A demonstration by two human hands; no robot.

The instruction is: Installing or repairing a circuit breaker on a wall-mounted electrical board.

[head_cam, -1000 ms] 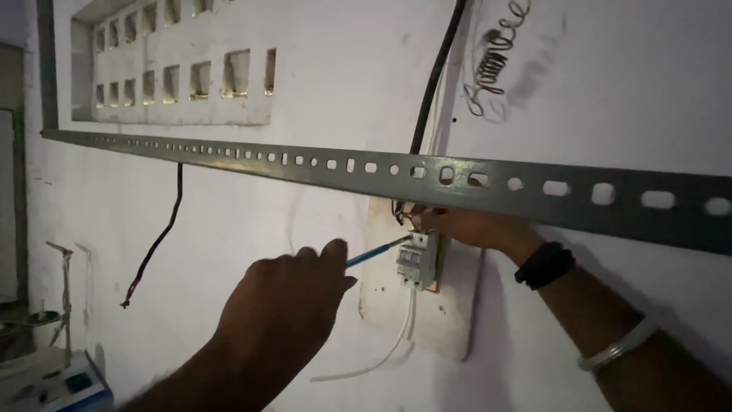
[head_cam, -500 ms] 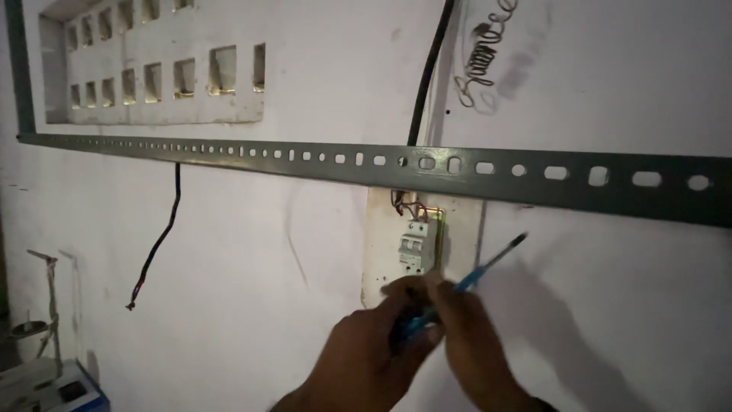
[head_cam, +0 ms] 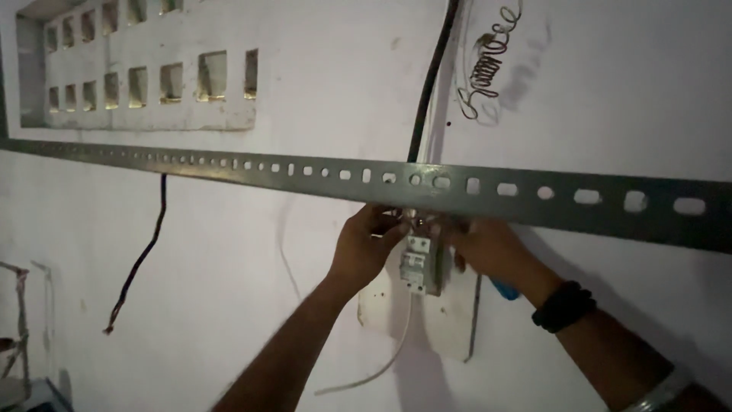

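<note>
Circuit breaker (head_cam: 417, 263), small, white-grey, mounted upright on a white wall plate (head_cam: 446, 320) just under the slotted metal rail (head_cam: 534, 194), thin wires bunched at its top. Left hand (head_cam: 364, 246) pinches those wires; right hand (head_cam: 488, 248) clenched on a blue-handled screwdriver (head_cam: 505, 289), fingertips at the breaker top. Half a second ago both hands were lower, below the breaker, screwdriver shaft fully visible; now they're up.

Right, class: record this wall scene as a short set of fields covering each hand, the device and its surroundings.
left hand: fingers at the wires above the breaker
right hand: beside the breaker, blue tool handle showing under the palm
breaker: white, on a white wall plate
above: slotted metal rail, black cable
below: white wire hanging loose
</note>
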